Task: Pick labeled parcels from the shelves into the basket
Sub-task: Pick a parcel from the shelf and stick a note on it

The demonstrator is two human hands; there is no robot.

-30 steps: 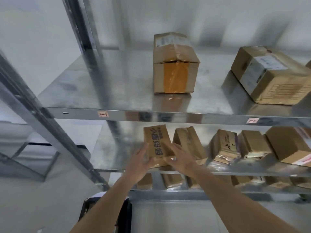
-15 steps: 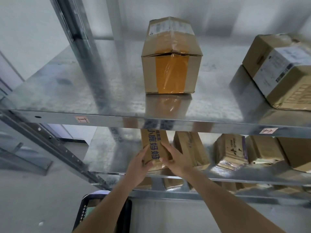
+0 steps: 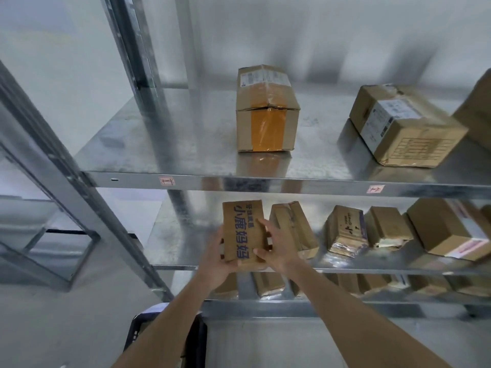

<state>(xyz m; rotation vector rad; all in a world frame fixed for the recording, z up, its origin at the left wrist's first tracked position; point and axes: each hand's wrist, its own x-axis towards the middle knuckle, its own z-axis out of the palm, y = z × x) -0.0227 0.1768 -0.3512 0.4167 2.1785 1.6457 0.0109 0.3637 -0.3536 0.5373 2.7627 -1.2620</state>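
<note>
Parcel [image 3: 243, 231], a brown cardboard box with blue printed characters down its face, is held between both hands at the front edge of the middle shelf [image 3: 183, 243]. Left hand [image 3: 216, 257] grips its lower left side, thumb on the face and fingers wrapped beneath. Right hand [image 3: 276, 247] grips its right edge, fingers curled against the side and lower corner. The parcel stands nearly upright, its top leaning slightly back. Just beside it on the right stands a second brown box [image 3: 293, 229], with more boxes [image 3: 346, 229] in a row further right. On the upper shelf [image 3: 164, 144] sit a box with orange tape [image 3: 267, 110] and a labelled box [image 3: 403, 124], well apart. A dark basket [image 3: 138, 333] is partly visible below the left forearm.
</note>
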